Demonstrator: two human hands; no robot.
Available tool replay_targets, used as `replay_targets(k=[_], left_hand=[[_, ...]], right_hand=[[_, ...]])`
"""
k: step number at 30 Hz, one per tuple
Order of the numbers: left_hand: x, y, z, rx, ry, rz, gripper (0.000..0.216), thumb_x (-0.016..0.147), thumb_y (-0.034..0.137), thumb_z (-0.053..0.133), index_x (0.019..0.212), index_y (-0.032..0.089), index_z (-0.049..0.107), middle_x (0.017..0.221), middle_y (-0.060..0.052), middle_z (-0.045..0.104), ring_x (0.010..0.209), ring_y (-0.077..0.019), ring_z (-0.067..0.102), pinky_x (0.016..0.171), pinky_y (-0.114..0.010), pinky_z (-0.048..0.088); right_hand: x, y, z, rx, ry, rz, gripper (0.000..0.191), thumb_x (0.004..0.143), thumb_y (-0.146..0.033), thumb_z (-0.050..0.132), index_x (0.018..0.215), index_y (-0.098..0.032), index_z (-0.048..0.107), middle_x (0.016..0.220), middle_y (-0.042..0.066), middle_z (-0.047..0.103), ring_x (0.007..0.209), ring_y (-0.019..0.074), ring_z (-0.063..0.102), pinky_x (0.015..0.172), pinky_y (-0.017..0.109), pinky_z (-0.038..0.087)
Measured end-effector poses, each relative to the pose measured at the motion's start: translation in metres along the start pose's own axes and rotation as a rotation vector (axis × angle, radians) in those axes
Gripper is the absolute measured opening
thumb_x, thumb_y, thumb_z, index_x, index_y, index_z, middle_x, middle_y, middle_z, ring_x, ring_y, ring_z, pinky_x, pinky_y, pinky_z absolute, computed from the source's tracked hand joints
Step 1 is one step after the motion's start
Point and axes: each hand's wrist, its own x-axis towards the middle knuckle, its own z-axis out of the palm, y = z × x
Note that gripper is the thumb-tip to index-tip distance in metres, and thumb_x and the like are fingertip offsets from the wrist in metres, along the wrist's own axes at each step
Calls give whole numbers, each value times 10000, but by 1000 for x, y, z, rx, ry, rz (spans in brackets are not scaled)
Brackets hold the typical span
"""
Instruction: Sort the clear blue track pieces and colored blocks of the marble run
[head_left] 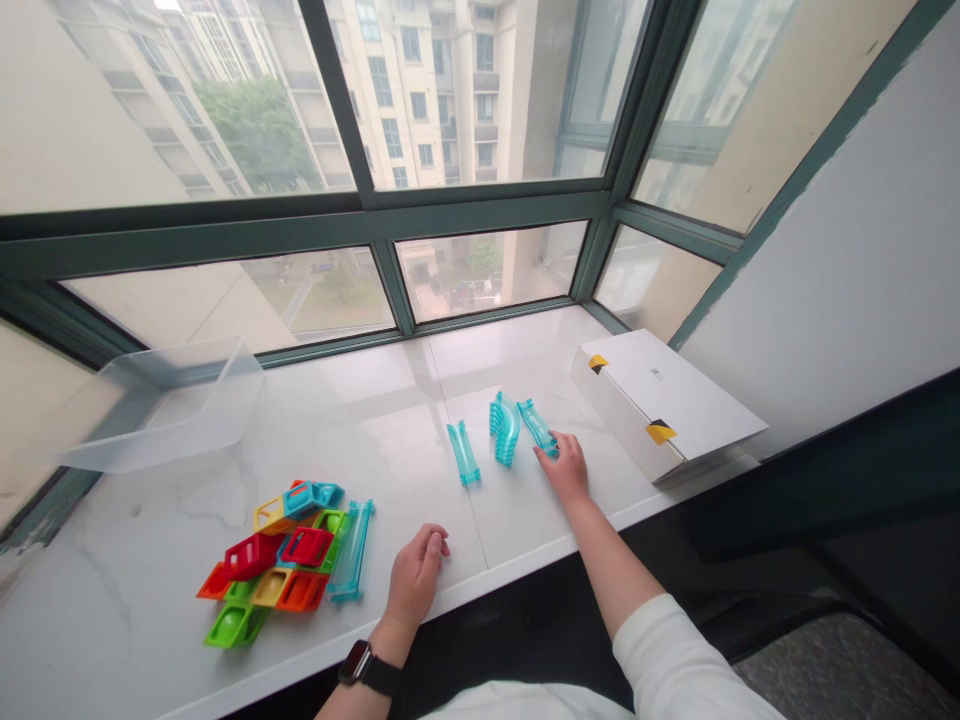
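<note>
Right hand [566, 468] pinches the near end of a straight, translucent teal piece [534, 422], thumb and fingers nearly together, beside a ribbed, curved teal stack [505, 430] on the glossy, grey-veined white surface [405, 430]. Left hand [415, 572] rests in a loose fist, visibly holding nothing, near the surface's edge, right of smooth, multicoloured, hollowed plastic blocks [253, 555].

Green-framed windows [487, 205], white wall [847, 230], marbled counter [360, 430].
</note>
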Motion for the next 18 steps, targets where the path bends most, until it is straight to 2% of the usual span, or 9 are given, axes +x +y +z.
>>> replay_targets(k=[12, 18], left_hand=[[0, 8, -2, 22, 6, 17, 387, 1047, 518, 386, 961, 237, 638, 754, -4, 698, 647, -190, 636, 654, -289, 487], [0, 7, -1, 19, 0, 17, 372, 1048, 504, 388, 970, 237, 636, 763, -6, 697, 650, -192, 628, 665, -295, 485]], right_hand=[[-1, 3, 2, 3, 8, -4, 486, 935, -558, 636, 1247, -187, 665, 1101, 130, 669, 923, 274, 628, 894, 434, 543], [-1, 1, 3, -29, 11, -7, 568, 896, -515, 671, 1351, -186, 590, 1107, 127, 659, 939, 283, 626, 896, 445, 540]])
